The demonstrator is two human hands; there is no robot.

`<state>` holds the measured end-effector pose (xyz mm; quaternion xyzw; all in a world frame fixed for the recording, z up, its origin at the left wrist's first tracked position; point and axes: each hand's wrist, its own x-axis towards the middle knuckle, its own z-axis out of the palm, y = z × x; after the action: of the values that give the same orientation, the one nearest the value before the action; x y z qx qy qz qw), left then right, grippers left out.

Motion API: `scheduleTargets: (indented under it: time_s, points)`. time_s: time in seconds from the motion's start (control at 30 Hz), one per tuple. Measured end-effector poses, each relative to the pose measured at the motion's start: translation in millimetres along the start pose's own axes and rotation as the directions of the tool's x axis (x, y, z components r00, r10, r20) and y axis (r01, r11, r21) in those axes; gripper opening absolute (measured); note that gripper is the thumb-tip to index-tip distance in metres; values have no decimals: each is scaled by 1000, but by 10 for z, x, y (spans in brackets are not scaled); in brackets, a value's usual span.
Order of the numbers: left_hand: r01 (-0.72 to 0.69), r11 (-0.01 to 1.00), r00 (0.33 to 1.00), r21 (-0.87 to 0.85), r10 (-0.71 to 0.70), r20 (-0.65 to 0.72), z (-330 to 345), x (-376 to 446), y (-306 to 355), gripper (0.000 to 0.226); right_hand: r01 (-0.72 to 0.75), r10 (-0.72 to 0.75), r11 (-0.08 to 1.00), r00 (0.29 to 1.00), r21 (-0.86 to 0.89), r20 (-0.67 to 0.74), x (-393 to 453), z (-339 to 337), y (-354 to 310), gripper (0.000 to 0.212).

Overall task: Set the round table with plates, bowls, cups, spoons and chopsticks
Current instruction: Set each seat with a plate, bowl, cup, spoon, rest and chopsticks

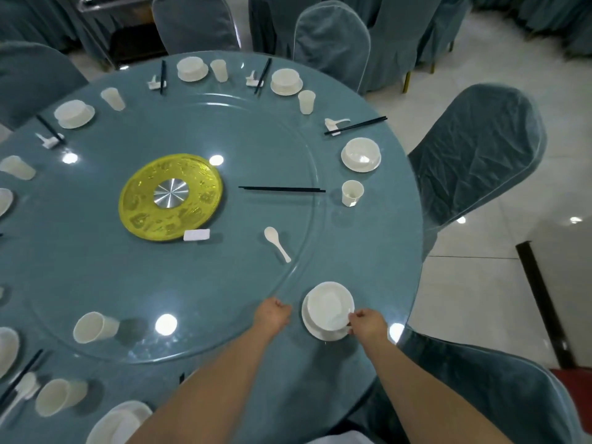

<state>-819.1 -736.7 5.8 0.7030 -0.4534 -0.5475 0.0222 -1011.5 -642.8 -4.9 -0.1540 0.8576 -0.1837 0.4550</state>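
Right now the right hand [368, 325] pinches the near rim of the bowl [328, 307], which sits on its plate [323, 333] near the table edge [407, 283]. The left hand [272, 314] rests loosely curled on the glass turntable's rim [298, 267], holding nothing. Beyond both hands lies the spoon [277, 243], handle pointing back toward the bowl; the loose chopsticks [282, 189] lie crosswise farther out. Probably the left hand is nearer the spoon, with open glass between.

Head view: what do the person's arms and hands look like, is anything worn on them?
Both forearms are bare up to the frame's bottom edge: no sleeves, gloves, watch, bracelet or rings visible on the left hand or the right hand. A strip of white cloth shows at the bottom edge between the arms.
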Motion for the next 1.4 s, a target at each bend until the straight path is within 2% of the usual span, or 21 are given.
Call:
scheduleTargets:
  time_s: [0.2,0.4,0.53,0.7,0.83,0.9,1.0,1.07,1.13,1.23,1.3,1.4]
  points:
    - [-10,998,999,67,13,-43,-144,-60,-15,23,-11,23,992,995,-124,94,-41,-45,-5,24]
    - [-6,1000,998,26,8,-68,-308,-123,-36,25,1,35,955,993,-298,116,-127,-98,-71,24]
    - [-7,1000,995,27,9,-96,-501,-173,-115,18,33,-4,901,998,-432,67,-213,-56,-212,29]
    - [-24,1000,987,14,26,-161,-946,-270,-238,18,72,-54,896,997,-438,53,-365,241,-568,40]
    - [-23,1000,970,-16,18,-242,-1380,-313,-306,24,195,-159,865,980,-462,117,-482,554,-817,36]
    - [-32,999,949,-32,20,-313,-1667,-321,-408,25,271,-215,888,959,-372,186,-574,778,-986,32]
    - [-37,999,912,-14,28,-409,-2094,-318,-558,9,230,-179,939,962,-255,206,-770,1035,-1167,20]
    - [-12,1000,873,17,19,-488,-2405,-281,-673,5,327,-257,865,941,-381,222,-811,1225,-1239,24]
    - [0,1000,828,29,16,-560,-2706,-230,-806,13,386,-265,811,913,-440,311,-876,1420,-1318,29]
    - [20,993,769,112,56,-637,-3062,-149,-1023,24,434,-314,806,890,-403,329,-959,1617,-1372,23]
    - [84,983,777,165,39,-628,-3241,-91,-1177,41,438,-319,796,890,-417,325,-972,1733,-1399,24]
    - [199,958,836,208,-55,-546,-3381,-8,-1383,67,404,-277,820,900,-406,335,-948,1848,-1421,29]
